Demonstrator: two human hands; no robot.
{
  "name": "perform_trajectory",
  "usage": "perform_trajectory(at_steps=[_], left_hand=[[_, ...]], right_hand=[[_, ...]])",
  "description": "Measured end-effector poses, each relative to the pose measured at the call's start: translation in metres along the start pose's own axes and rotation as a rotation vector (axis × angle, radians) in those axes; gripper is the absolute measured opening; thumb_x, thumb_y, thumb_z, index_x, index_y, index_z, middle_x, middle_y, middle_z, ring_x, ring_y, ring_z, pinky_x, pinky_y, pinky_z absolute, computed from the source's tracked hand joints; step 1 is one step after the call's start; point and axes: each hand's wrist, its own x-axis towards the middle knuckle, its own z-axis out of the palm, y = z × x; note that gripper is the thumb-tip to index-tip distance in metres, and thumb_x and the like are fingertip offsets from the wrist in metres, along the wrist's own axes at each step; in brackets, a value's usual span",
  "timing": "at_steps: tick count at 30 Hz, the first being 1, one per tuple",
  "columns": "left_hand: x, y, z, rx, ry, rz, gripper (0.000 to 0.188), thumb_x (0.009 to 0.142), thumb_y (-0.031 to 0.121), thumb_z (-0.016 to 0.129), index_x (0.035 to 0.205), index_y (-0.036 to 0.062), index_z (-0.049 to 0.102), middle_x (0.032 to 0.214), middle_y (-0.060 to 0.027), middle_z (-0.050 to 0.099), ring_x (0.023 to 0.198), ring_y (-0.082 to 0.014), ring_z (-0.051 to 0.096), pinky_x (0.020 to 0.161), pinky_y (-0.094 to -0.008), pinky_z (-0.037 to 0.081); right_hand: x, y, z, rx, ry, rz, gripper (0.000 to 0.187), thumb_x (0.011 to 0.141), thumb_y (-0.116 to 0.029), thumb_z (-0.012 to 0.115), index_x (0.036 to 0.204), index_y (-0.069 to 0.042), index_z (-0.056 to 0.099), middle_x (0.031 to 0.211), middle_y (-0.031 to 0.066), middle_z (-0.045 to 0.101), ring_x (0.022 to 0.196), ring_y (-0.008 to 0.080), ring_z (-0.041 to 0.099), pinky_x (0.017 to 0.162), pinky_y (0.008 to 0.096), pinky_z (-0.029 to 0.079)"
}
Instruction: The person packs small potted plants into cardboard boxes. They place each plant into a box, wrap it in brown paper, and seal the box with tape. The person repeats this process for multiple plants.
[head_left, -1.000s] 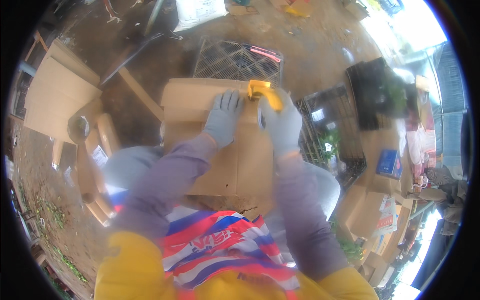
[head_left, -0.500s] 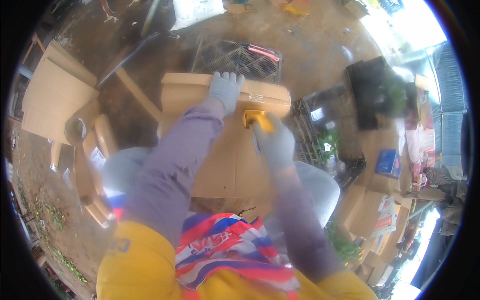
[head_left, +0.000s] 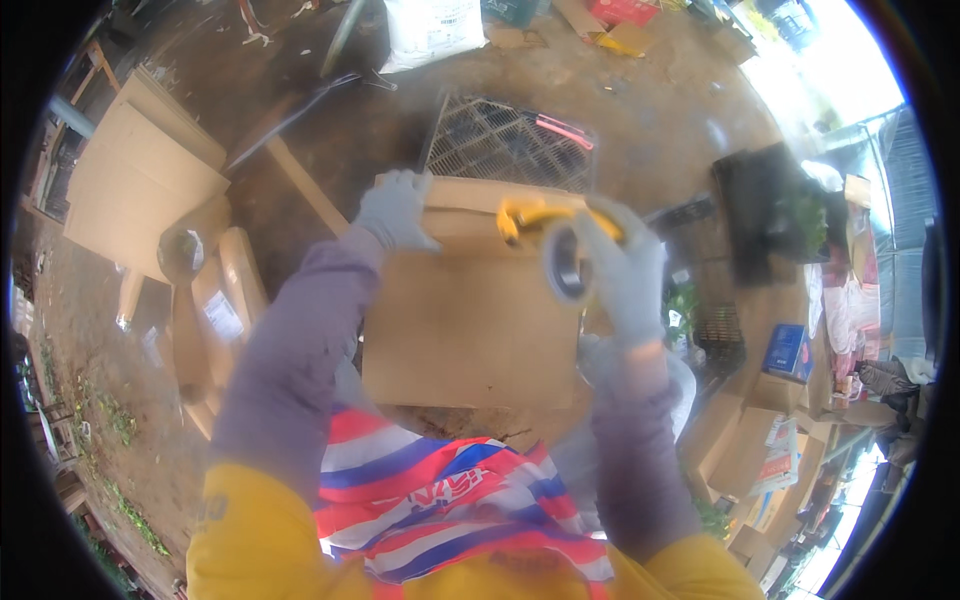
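In front of me a brown cardboard piece point(head_left: 470, 330) lies across my lap, its far edge folded over into a flap. My left hand point(head_left: 398, 212), in a grey glove, grips the far left corner with its fingers over the edge and the thumb on the near side. A yellow tape dispenser point(head_left: 540, 214) with a tape roll is in my gloved right hand point(head_left: 628, 270), above the far right part of the cardboard. Motion blurs the right hand slightly, and I cannot tell whether tape runs from the dispenser to the cardboard.
Beyond the cardboard lies a black plastic crate point(head_left: 490, 140) with a pink-handled tool point(head_left: 565, 131) on it. Folded cardboard sheets point(head_left: 140, 190) stand at the left. A white sack point(head_left: 430, 35) is at the far side. Opened boxes point(head_left: 740, 440) and a blue box point(head_left: 788, 350) are at the right.
My left hand has shifted left to the cardboard's far corner. The right hand with the tape dispenser has lifted and moved right. The folded far part of the cardboard has turned, showing more flat surface.
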Motion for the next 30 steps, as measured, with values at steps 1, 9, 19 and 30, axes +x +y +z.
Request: perform_trajectory(at_steps=[1,9,19,30], left_hand=[[-0.005,0.012,0.007,-0.042,-0.051,-0.056,0.113,0.060,0.061,0.083,0.147,0.0022,0.040,0.137,-0.0158,0.049,0.134,-0.0309,0.043,0.104,-0.0521,0.041],[-0.036,0.057,0.058,0.383,0.321,-0.038,0.113,0.060,0.060,0.084,0.141,-0.0044,0.041,0.128,-0.0203,0.054,0.121,-0.0329,0.050,0.094,-0.0440,0.045],[0.012,0.019,0.026,0.038,-0.021,0.071,0.093,0.069,0.041,0.079,0.143,-0.0028,0.043,0.117,-0.0181,0.065,0.108,-0.0302,0.064,0.090,-0.0407,0.050],[0.037,0.037,0.039,0.451,0.514,0.000,0.079,0.070,0.036,0.078,0.133,0.0016,0.048,0.115,-0.0127,0.063,0.114,-0.0313,0.059,0.096,-0.0427,0.041]], right_hand=[[0.013,-0.004,0.011,-0.074,0.010,-0.084,0.033,0.085,-0.026,0.072,0.105,0.001,0.072,0.070,0.0069,0.068,0.059,0.0118,0.061,0.060,0.0297,0.050],[0.086,0.000,0.104,-0.394,-0.236,0.177,0.036,0.086,-0.032,0.071,0.110,-0.005,0.073,0.088,0.0124,0.074,0.085,0.0255,0.070,0.075,0.0345,0.054],[-0.038,0.002,0.058,-0.387,-0.097,0.192,0.043,0.086,-0.034,0.074,0.120,-0.009,0.068,0.100,0.0221,0.072,0.097,0.0371,0.070,0.084,0.0436,0.055],[0.029,0.023,0.105,-0.202,-0.088,0.083,0.047,0.090,-0.035,0.069,0.124,-0.003,0.065,0.106,0.0236,0.071,0.097,0.0397,0.069,0.084,0.0438,0.054]])
